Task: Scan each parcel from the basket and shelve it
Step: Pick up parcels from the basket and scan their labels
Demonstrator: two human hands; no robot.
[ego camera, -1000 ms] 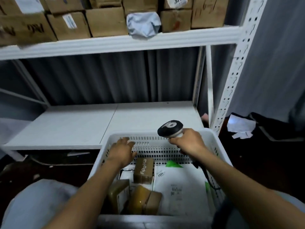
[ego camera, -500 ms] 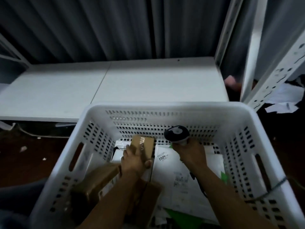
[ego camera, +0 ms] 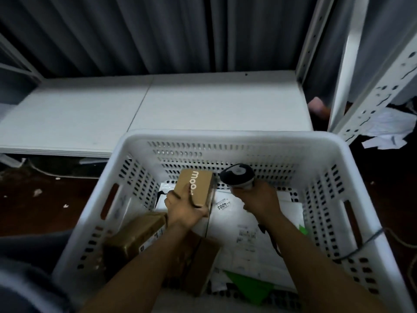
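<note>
Down inside the basket (ego camera: 225, 137), near its 12 o'clock wall, the left hand (ego camera: 185, 211) grips a tan box (ego camera: 195, 187) over white mailers (ego camera: 243, 233) — at the box's 3 o'clock, just beside it, the right hand (ego camera: 257, 197) is curled round the scanner (ego camera: 237, 176).

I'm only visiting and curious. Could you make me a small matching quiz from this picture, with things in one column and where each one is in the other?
Things:
1. small brown box
2. scanner
3. white mailer bag
4. white basket

Places:
A. gripped by the right hand
B. in front of the low white shelf
C. lying flat on the basket floor
D. held by the left hand

Pairs: 1-D, 2-A, 3-C, 4-B.
</note>
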